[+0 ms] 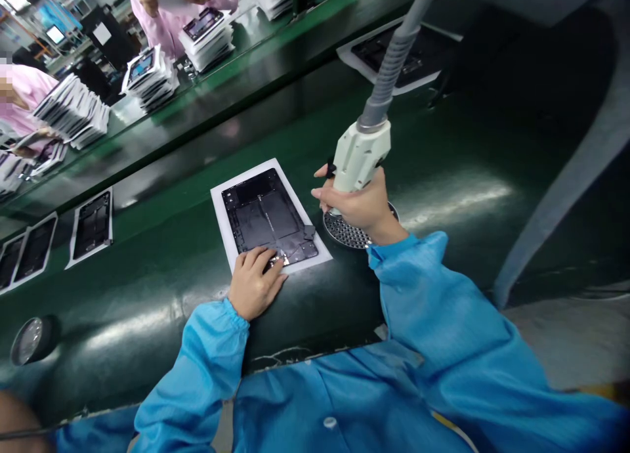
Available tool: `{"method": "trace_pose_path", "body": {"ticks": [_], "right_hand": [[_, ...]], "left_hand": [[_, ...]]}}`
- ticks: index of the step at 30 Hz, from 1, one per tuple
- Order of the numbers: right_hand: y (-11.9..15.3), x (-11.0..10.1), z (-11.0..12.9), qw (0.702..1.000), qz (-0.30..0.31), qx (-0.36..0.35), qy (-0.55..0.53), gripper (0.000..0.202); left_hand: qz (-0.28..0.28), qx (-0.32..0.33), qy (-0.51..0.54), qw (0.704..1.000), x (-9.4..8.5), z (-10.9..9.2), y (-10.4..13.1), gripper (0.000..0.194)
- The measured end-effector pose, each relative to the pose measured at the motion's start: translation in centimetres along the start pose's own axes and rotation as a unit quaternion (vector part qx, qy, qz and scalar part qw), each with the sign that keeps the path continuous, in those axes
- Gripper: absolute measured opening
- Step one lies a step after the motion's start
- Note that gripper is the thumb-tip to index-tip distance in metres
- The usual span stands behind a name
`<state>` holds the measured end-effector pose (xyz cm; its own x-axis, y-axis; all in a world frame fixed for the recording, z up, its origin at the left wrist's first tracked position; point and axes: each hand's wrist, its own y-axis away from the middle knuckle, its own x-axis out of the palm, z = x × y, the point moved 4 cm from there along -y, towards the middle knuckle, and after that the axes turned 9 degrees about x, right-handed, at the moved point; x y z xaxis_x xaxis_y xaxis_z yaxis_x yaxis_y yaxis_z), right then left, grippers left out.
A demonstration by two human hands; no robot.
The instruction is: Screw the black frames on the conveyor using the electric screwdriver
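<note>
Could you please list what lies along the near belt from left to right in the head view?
Round gauge → left hand resting on the black panel on its white sheet → right hand gripping the white hose-fed tool over a round perforated disc.

Five flat black panels (268,218) on the belt — four stacks (150,75) behind.

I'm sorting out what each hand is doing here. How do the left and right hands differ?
The left hand lies flat, fingers spread on the near edge of the dark panel; the right hand is raised, curled round the white hose tool. Left holds nothing; right grips. Both are bare, in blue sleeves.
</note>
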<state>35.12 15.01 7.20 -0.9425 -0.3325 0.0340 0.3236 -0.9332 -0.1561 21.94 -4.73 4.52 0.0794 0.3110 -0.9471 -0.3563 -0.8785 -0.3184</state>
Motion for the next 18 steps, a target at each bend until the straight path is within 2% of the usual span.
{"method": "trace_pose_path", "body": {"ticks": [8, 11, 15, 18], "right_hand": [[0.0, 0.1, -0.3, 1.000, 0.001, -0.009, 0.013, 0.019], [0.1, -0.1, 0.0, 1.000, -0.009, -0.015, 0.023, 0.019], [1.0, -0.2, 1.7, 0.998, -0.034, -0.059, -0.003, 0.019], [2.2, 1.2, 2.8, 0.996, 0.000, -0.065, -0.059, 0.021]], "left_hand": [[0.003, -0.040, -0.009, 0.999, 0.2, -0.4, 0.8, 0.026], [0.016, -0.046, -0.009, 0.999, 0.9, -0.2, 0.2, 0.026], [0.019, -0.071, -0.001, 0.997, 1.7, 0.4, -1.3, 0.027], [0.027, -0.096, 0.020, 0.995, 2.3, 0.8, -2.0, 0.027]]}}
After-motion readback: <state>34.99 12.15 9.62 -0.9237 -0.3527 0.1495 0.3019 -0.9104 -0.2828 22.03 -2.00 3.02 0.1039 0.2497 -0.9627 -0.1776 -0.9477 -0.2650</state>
